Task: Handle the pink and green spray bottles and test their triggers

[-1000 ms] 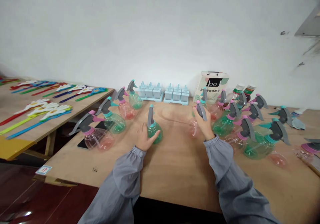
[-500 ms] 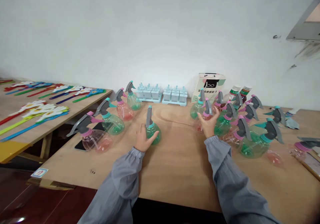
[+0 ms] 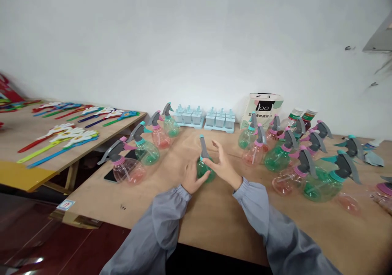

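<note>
A green spray bottle (image 3: 200,169) stands near the middle of the bench (image 3: 223,226), roughly upright, its base partly hidden by the fingers in front. The person's left hand (image 3: 191,177) is curled around the bottle's left side, gripping it with the thumb across the front. The right hand (image 3: 226,168) is open on the other side, fingers spread and thumb tip beside the turquoise collar (image 3: 203,156); whether it touches cannot be told. Above the collar rises a grey sprayer head (image 3: 203,146). To the left, four more spray bottles (image 3: 147,152) run in a slanting row toward the wall, pink and green by turns, with a dark phone (image 3: 110,176) partly behind the nearest. Two pale blue mould trays (image 3: 190,121) sit side by side at the back, and a printed box (image 3: 261,109) leans by the wall. On the right, a pink bottle (image 3: 253,153) stands nearest the right hand, beside a crowded cluster of similar sprayers (image 3: 277,159). A second bench (image 3: 27,144) at far left carries bright long-handled pieces (image 3: 63,144).
</note>
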`<action>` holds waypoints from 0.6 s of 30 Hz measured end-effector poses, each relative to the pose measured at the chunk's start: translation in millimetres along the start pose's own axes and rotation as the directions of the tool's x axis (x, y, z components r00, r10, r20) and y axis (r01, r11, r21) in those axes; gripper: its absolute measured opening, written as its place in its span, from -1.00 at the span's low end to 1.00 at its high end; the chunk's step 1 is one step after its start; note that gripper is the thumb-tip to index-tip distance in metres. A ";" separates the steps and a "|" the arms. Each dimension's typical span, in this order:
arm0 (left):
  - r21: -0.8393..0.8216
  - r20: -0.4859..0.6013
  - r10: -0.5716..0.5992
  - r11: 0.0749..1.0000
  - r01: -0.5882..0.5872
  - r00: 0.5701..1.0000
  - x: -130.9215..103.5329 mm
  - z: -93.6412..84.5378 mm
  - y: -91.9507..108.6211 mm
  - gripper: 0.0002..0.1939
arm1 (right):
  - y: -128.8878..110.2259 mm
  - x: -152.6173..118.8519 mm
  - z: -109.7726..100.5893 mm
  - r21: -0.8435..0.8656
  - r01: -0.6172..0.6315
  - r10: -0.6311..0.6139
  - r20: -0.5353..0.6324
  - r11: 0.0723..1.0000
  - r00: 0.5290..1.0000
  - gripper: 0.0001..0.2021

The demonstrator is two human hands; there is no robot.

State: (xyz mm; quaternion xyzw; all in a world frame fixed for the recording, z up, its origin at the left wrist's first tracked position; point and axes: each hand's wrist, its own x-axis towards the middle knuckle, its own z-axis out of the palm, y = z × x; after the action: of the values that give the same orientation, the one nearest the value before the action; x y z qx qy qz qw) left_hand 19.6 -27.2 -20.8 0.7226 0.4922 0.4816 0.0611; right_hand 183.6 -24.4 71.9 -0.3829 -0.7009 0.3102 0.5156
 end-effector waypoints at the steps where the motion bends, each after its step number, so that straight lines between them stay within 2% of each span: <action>1: 0.037 -0.015 -0.027 0.999 0.028 1.000 -1.3 2.2 3.0 -0.33 | -1.7 2.9 7.8 0.041 -0.021 0.020 0.029 0.999 0.999 -0.18; 3: 0.117 -0.043 -0.078 0.990 0.082 0.996 -2.8 4.8 6.3 -0.33 | -3.8 9.3 17.2 0.103 0.003 -0.011 0.075 0.995 0.997 -0.12; 5: 0.186 -0.060 -0.098 0.977 0.108 0.993 -3.5 6.4 6.3 -0.32 | -4.4 14.2 21.1 0.147 0.061 -0.078 0.112 0.987 0.991 -0.15; 7: 0.231 -0.092 -0.095 0.966 0.114 0.991 -4.6 8.8 5.1 -0.31 | -2.1 16.5 23.5 0.194 0.090 -0.116 0.127 0.977 0.985 -0.24; 11: 0.286 -0.168 -0.049 0.953 0.097 0.984 -8.8 18.1 7.6 -0.24 | 10.7 16.5 29.5 0.226 0.053 -0.086 0.139 0.973 0.987 -0.48; 13: 0.284 -0.166 0.014 0.958 0.034 0.986 -10.5 21.8 10.8 -0.15 | 15.5 17.3 30.3 0.193 0.028 -0.060 0.160 0.981 0.985 -0.64; 15: 0.238 -0.138 0.112 0.968 -0.077 0.984 -10.2 20.0 11.6 -0.08 | 15.8 19.7 27.1 0.180 0.024 -0.057 0.179 0.983 0.982 -0.71; 16: 0.196 -0.134 0.172 0.970 -0.144 0.976 -8.9 15.4 9.9 -0.07 | 14.3 21.3 24.0 0.181 0.024 -0.058 0.182 0.983 0.982 -0.71; 18: 0.120 -0.218 0.246 0.967 -0.224 0.944 -3.9 -3.5 1.4 -0.10 | 9.0 24.6 16.3 0.185 0.018 -0.050 0.173 0.983 0.984 -0.67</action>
State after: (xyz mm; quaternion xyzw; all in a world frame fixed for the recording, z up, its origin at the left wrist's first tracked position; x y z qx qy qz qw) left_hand 17.7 -32.3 -20.6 0.7171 0.4282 0.5428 -0.0882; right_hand 165.6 0.6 71.9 -0.2930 -0.7189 0.3970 0.4895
